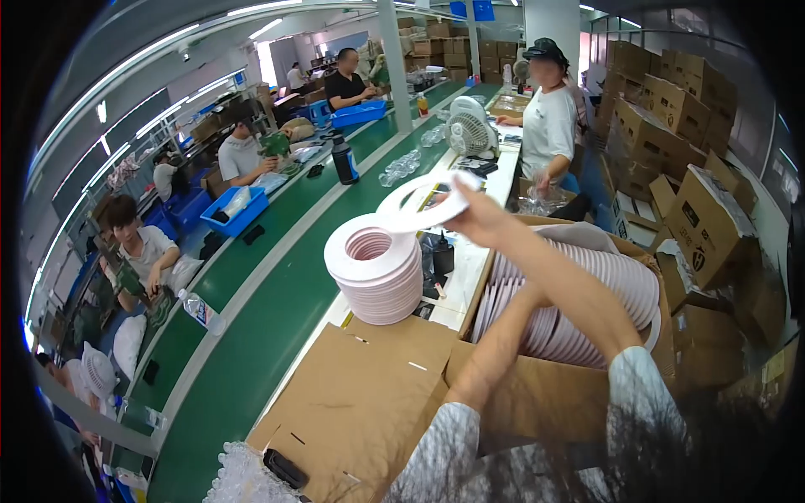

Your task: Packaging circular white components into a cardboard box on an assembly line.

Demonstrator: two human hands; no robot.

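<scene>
Head view: At frame centre, a right hand (482,222) has its fingers clamped on one white ring (430,220), over the upper right of one ring stack (381,289); the left hand, hidden behind the right forearm (566,285), cannot be read. One open carton (528,390) edges right; green bench (277,314) stretches left.

Both arms enter from lower edge, bare past pale sleeves (641,390). Right forearm (570,289) reaches up and left, crossing over the left one. Right grip (480,216) extended at far end, fingers bent in a pinch, clamped, fingertips slightly blurred. Left forearm (495,356) angles up and right, passes beneath right forearm. Left grip hidden behind it, finger pose unreadable.
</scene>
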